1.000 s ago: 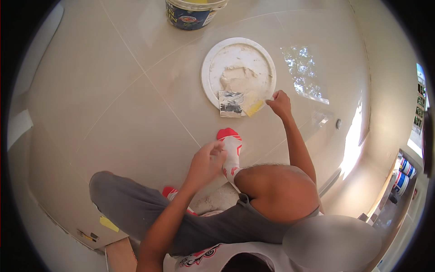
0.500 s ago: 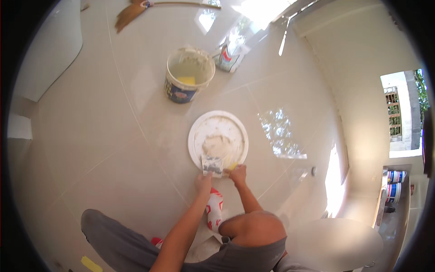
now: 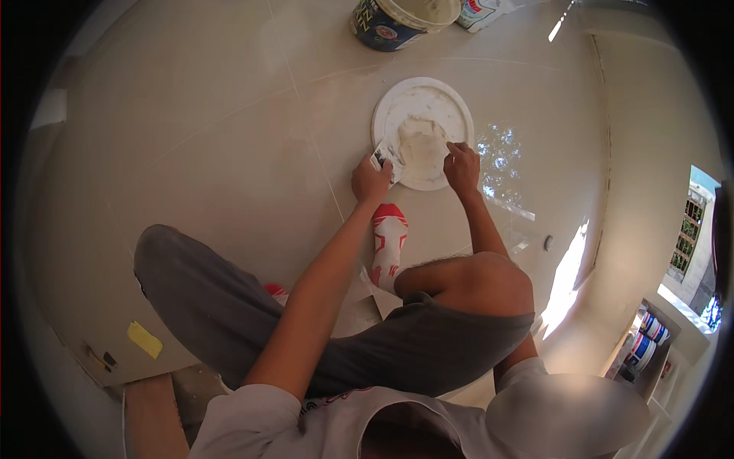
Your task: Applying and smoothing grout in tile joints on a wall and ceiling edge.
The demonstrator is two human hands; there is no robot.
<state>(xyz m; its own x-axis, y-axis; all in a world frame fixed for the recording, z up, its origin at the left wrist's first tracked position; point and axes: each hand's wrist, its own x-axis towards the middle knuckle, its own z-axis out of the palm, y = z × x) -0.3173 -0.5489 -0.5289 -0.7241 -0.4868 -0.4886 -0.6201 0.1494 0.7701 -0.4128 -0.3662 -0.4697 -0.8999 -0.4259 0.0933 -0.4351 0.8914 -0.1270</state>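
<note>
A round white bucket lid (image 3: pixel 384 99) lies on the tiled floor with a mound of beige paste (image 3: pixel 422 141) spread over its middle. At the lid's lower left rim, my left hand (image 3: pixel 371 180) grips a flat whitish spreader (image 3: pixel 396 174) with dark patches, its blade against the paste. My right hand (image 3: pixel 462 168) is closed at the lid's right side, fingers pinched over a small spreader that mostly hides behind them; the earlier frame showed it as yellow. Both hands are just beyond my sock-covered foot (image 3: pixel 390 236).
Beyond the lid stands a dark-labelled bucket (image 3: pixel 386 29), with a printed bag (image 3: pixel 480 11) beside it. A yellow piece (image 3: pixel 144 340) lies on the floor at lower left. Along the right runs a wall (image 3: pixel 638 153); several paint tubs (image 3: pixel 644 348) sit on a shelf there.
The view has tilted back toward my body, so lid and bucket appear higher. My hands have moved apart to opposite sides of the paste, and the left spreader has turned.
</note>
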